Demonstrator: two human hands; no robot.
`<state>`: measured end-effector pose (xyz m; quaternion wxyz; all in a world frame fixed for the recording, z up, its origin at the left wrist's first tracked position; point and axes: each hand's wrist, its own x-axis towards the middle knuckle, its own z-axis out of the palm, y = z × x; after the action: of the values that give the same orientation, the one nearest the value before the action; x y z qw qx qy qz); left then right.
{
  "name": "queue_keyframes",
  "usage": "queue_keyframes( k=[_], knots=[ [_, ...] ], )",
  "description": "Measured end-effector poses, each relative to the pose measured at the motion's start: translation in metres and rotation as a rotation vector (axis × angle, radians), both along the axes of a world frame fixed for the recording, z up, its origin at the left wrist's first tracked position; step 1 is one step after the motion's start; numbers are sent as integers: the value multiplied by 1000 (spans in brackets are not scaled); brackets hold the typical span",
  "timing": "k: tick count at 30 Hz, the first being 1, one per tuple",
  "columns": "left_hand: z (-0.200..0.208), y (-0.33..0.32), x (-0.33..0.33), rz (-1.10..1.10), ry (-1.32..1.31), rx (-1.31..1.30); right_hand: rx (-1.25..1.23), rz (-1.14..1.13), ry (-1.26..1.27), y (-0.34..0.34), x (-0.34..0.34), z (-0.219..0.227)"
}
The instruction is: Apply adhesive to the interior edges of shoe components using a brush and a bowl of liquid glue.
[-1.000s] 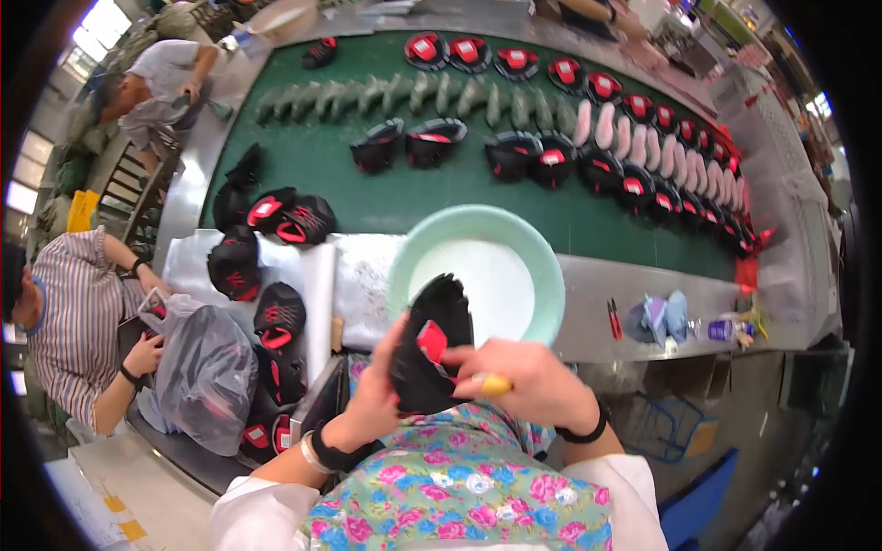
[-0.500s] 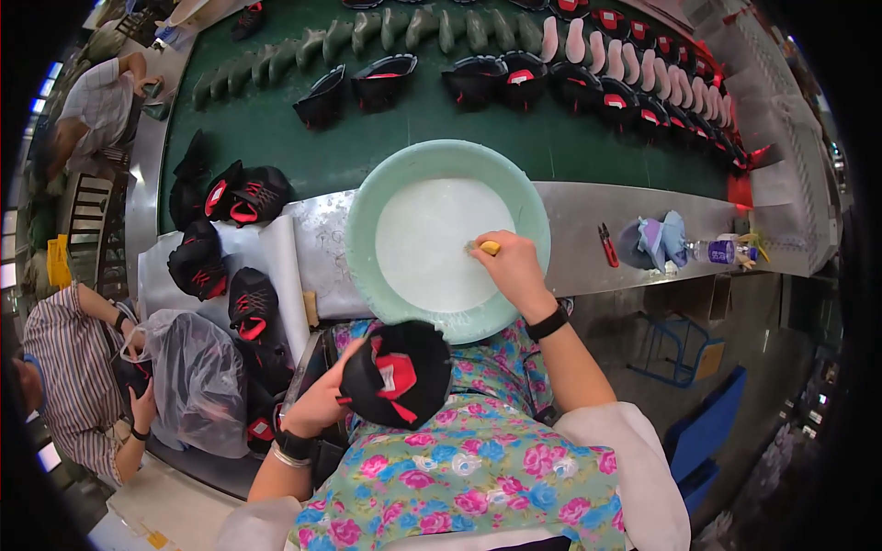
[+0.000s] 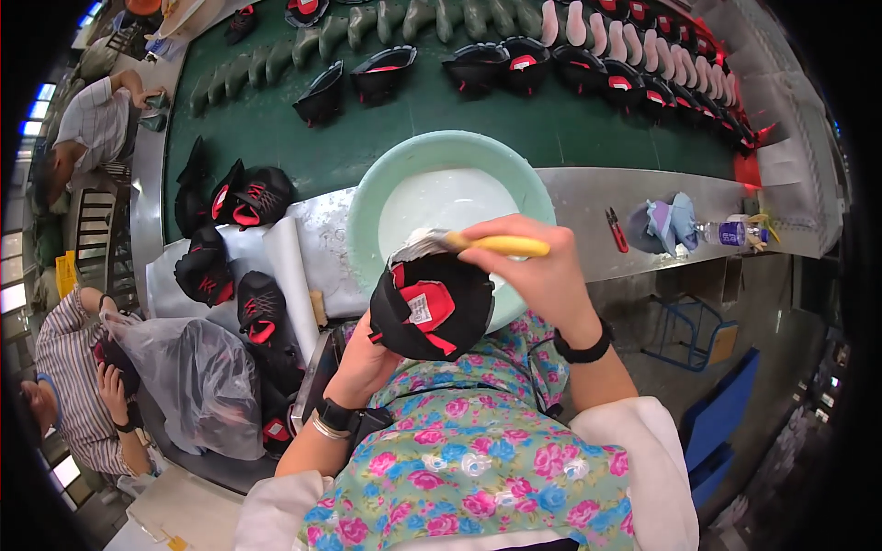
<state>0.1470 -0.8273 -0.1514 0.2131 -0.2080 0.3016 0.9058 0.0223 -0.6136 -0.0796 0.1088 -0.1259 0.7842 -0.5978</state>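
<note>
My left hand [image 3: 360,365] grips a black shoe upper [image 3: 469,317] with a red lining and a white label, holding it over the near rim of the basin, open side up. A brush [image 3: 510,245] with a yellow handle is pinched in my right hand [image 3: 547,271]. Its bristles, coated white, touch the upper's far edge, where a white smear shows. Behind the upper stands a pale green basin [image 3: 370,207] holding white liquid [image 3: 455,195]. The fingers of my left hand are partly hidden beneath the upper.
Dark green shoe lasts [image 3: 335,32], pink insoles [image 3: 599,35] and black uppers [image 3: 381,73] line the green table [image 3: 367,129]. Red-handled snips [image 3: 616,230] and a bottle [image 3: 724,233] lie right. At left are finished-looking shoes [image 3: 262,195], a plastic bag [image 3: 197,376] and a co-worker in stripes [image 3: 78,395].
My right hand has lifted the brush out of the white liquid and brought it to the upper's edge. My left hand has raised the upper toward the basin, up and to the right.
</note>
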Motion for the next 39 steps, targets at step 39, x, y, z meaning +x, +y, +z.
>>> queue_keyframes(
  k=[39],
  knots=[
    [19, 25, -21, -142, -360, 370, -15, 270, 158, -9, -7, 24]
  ],
)
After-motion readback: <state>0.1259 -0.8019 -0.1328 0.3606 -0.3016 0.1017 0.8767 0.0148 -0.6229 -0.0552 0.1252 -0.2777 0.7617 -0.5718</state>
